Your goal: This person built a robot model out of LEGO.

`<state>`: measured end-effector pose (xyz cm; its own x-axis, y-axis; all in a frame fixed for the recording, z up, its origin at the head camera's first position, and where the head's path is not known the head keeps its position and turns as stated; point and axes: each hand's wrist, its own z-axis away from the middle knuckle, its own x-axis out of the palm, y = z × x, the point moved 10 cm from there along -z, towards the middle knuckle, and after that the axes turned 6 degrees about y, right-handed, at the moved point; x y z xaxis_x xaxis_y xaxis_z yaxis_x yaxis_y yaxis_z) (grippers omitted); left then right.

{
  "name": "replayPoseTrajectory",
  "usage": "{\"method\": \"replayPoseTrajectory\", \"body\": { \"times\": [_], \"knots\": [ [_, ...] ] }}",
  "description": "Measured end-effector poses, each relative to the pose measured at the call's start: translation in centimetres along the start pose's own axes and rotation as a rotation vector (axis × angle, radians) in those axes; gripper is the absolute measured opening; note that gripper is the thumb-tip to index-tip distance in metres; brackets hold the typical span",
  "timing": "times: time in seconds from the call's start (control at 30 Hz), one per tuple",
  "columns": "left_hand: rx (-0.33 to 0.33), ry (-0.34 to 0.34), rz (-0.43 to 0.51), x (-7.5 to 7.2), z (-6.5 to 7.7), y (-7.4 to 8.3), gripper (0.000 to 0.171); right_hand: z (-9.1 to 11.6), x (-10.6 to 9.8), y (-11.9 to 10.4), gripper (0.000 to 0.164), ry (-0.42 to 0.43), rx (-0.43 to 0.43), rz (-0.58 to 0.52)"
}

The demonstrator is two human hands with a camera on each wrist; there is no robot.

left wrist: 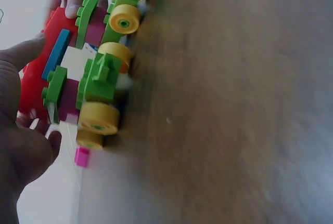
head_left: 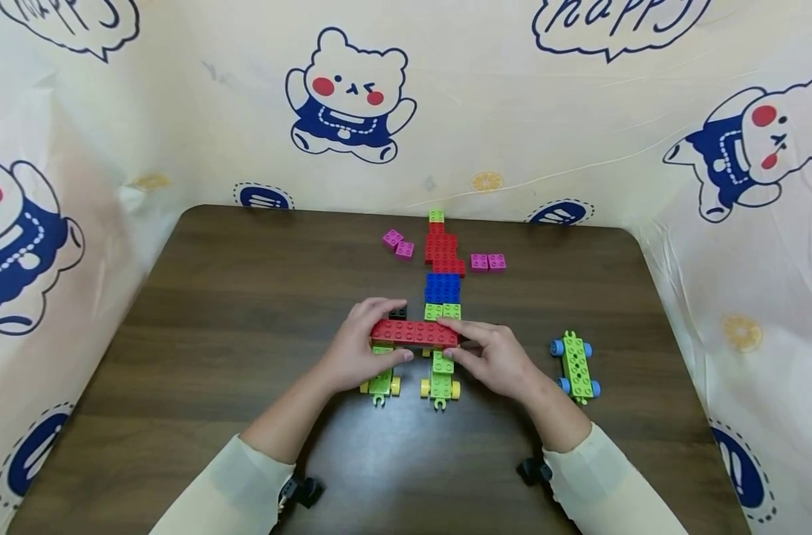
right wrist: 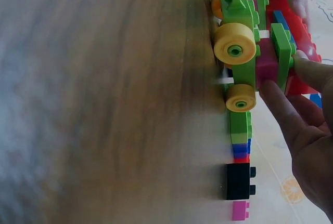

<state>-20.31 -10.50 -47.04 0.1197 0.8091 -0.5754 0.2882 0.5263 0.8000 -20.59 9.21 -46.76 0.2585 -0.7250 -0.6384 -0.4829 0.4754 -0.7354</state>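
A long red brick (head_left: 414,334) lies crosswise over two green wheeled bases (head_left: 382,381) with yellow wheels. My left hand (head_left: 353,351) grips its left end, and my right hand (head_left: 498,360) holds the right end, thumb in front and fingers behind. Seen from the left wrist, a thin blue piece (left wrist: 56,52) sits below the red brick. Under it, green plates (left wrist: 54,91) rest on magenta bricks (left wrist: 68,99) atop the wheeled bases. In the right wrist view one right finger touches a magenta block (right wrist: 266,60). The bases stand on the table.
Behind the hands runs a row of lime, blue (head_left: 442,288) and red bricks (head_left: 441,245). Loose pink bricks (head_left: 488,262) flank it, and a black brick (head_left: 398,313) stands near the left fingers. A green base with blue wheels (head_left: 577,368) is at the right of the table (head_left: 232,297).
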Motion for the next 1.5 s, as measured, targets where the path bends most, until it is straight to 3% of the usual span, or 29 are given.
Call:
{"method": "replayPoseTrajectory", "body": {
  "times": [0.17, 0.3, 0.4, 0.67, 0.93, 1.27, 1.5],
  "knots": [
    [-0.078, 0.022, 0.043, -0.9, 0.7, -1.6, 0.054, -0.3, -0.2, 0.2, 0.052, -0.011, 0.063, 0.008],
    [-0.18, 0.007, 0.13, -0.6, 0.9, -2.6, 0.046, -0.3, -0.6, 0.4, 0.052, -0.013, 0.132, -0.015],
    [-0.207, 0.009, 0.166, -0.3, 0.9, -2.7, 0.041, -0.2, -0.8, 0.5, 0.051, -0.011, 0.159, -0.03],
    [-0.179, 0.019, 0.203, 0.1, 1.0, -2.1, 0.041, -0.2, -0.8, 0.2, 0.05, -0.029, 0.168, 0.006],
    [-0.195, -0.011, 0.173, 0.0, 1.0, -2.5, 0.041, 0.0, -0.2, 0.1, 0.052, -0.015, 0.167, -0.002],
    [-0.183, -0.056, 0.142, -0.4, 0.9, -2.8, 0.042, 0.3, -0.3, 0.2, 0.079, -0.149, 0.114, -0.042],
    [-0.168, -0.065, 0.175, -0.2, 1.0, -2.8, 0.042, -0.1, -1.8, 1.3, 0.076, -0.175, 0.12, -0.1]
  ]
}}
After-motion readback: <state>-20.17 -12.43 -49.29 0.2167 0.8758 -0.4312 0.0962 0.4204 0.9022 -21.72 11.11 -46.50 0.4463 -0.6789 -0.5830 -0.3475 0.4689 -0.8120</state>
